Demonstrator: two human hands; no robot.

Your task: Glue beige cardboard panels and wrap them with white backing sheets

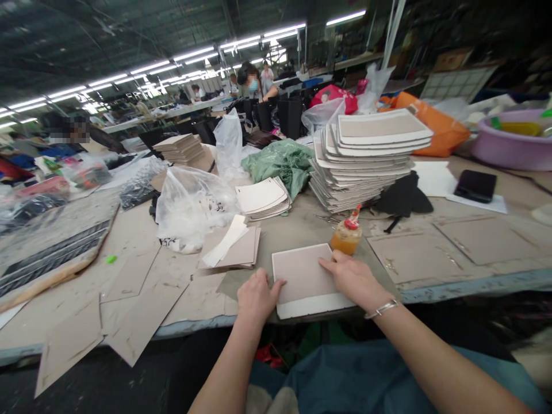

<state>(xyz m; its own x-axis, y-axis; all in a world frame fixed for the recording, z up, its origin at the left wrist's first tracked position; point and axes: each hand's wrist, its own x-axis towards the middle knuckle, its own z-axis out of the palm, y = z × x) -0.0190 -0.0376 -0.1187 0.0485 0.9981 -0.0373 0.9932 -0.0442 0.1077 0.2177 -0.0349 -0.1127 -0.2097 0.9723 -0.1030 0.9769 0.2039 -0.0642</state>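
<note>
A beige panel with white edges (304, 279) lies flat at the table's front edge. At its left side is my left hand (259, 293), thumb on the panel's edge and fingers curled beside it. My right hand (348, 276) rests on the panel's right side with the index finger stretched out on its surface. Just behind my right hand stands a glue bottle (346, 236) with a red tip and amber contents. Left of the panel is a small pile of boards (248, 253) with white strips (226, 241) on top.
A tall stack of panels (366, 161) stands behind the bottle, near a green bag (282, 164) and a clear plastic bag (190, 207). A phone (475, 186) and purple basin (513, 144) are at right. Loose boards (142, 310) overhang the front edge. People work farther back.
</note>
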